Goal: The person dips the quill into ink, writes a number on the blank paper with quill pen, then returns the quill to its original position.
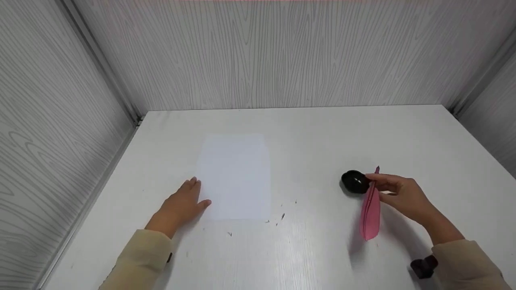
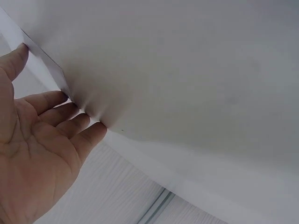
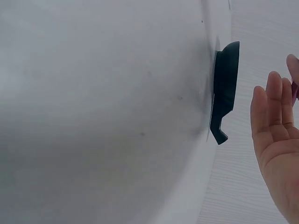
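Sheet (image 1: 238, 177) by left hand (image 1: 181, 206), pink folded piece (image 1: 370, 219) pinched in right hand (image 1: 405, 198).
Left thumb spread from fingers at sheet's left edge; dark scoop-like object (image 1: 354, 182) crowding pink piece, dark specks (image 1: 283, 216) near sheet.

A white sheet (image 1: 238, 173) lies flat on the bench (image 1: 310, 141), the left hand (image 1: 182, 206) at its eight o'clock edge. At its three o'clock sits a glossy black rounded object (image 1: 354, 182); a slim pink item (image 1: 370, 219), dark tip toward twelve, is pinched by the right hand (image 1: 408, 197).
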{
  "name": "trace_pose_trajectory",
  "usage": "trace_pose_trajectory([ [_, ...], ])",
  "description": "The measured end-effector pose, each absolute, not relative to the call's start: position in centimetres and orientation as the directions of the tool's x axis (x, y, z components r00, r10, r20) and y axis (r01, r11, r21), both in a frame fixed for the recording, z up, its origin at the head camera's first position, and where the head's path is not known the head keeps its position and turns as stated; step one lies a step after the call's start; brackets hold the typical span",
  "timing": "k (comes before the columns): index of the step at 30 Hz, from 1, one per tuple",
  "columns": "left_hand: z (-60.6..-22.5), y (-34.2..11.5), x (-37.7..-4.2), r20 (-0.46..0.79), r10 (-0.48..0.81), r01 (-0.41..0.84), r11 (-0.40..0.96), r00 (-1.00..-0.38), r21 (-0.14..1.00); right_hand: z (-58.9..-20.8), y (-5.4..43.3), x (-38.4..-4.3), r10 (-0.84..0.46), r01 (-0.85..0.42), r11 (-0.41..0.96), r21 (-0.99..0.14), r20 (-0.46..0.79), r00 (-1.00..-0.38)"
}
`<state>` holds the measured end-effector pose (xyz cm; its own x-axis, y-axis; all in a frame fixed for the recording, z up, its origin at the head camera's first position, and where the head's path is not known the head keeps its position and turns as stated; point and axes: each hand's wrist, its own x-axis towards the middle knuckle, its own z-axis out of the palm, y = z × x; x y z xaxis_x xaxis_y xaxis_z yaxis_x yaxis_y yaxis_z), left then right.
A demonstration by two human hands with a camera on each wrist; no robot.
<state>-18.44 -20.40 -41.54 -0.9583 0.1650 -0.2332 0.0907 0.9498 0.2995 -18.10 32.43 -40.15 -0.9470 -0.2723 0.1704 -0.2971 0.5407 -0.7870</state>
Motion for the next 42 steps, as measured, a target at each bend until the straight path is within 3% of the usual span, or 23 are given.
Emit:
trace_pose_trajectory([
  [6, -41.6, -19.3, -18.0, -0.241, 0.148, 0.072, 0.952, -0.959, 0.299, -40.1, 32.2, -18.1, -0.257, -0.326, 0.519, -0.790, 0.219, -0.941],
  [14, -41.6, -17.7, -17.5, -0.238, 0.153, 0.080, 0.954, -0.959, 0.289, -40.2, 32.0, -18.0, -0.268, -0.312, 0.328, -0.891, 0.229, -0.936],
  [22, -41.9, -16.0, -17.3, -0.233, 0.165, 0.096, 0.954, -0.958, 0.285, -40.2, 31.8, -18.1, -0.285, -0.361, 0.227, -0.905, 0.293, -0.913],
  [26, -41.9, -15.0, -17.1, -0.222, 0.168, 0.098, 0.951, -0.960, 0.294, -40.2, 31.9, -18.2, -0.286, -0.365, 0.231, -0.902, 0.295, -0.912],
  [35, -41.6, -13.4, -16.8, -0.224, 0.163, 0.099, 0.957, -0.961, 0.274, -39.9, 31.8, -18.1, -0.212, -0.312, 0.384, -0.869, 0.245, -0.946],
  [42, -41.7, -12.5, -16.5, -0.225, 0.160, 0.101, 0.962, -0.961, 0.253, -39.8, 31.6, -18.4, -0.170, -0.296, 0.374, -0.879, 0.249, -0.953],
])
